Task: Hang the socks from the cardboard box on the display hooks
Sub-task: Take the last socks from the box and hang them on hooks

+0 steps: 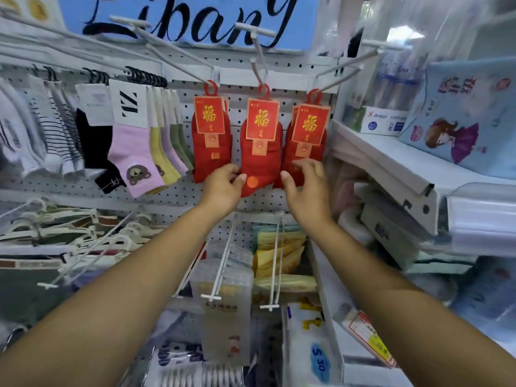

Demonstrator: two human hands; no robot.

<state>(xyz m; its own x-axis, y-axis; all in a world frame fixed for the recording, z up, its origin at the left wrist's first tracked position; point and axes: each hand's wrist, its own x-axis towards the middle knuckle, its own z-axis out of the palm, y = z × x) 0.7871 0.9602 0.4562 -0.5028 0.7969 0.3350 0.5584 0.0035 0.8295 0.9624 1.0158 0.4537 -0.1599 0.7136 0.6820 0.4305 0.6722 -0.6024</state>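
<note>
The left hand (223, 188) is pinching the toe of the middle red socks (261, 156), already hanging on a display hook (258, 65), probably to straighten them, while the right hand (305, 182), fingers spread and holding nothing, is touching the right red socks (303, 152).

Setting: retail shop, sock aisle. White pegboard (178, 188) wall with long display hooks (178, 55). Printed brand sign (195, 20) at 12 o'clock. Carded red socks (261, 160) hang at centre, pastel socks (134, 160) in rows at 9 o'clock. Shelf (391, 160) of packaged goods at 3 o'clock; price label (371, 339) at 5 o'clock.
</note>
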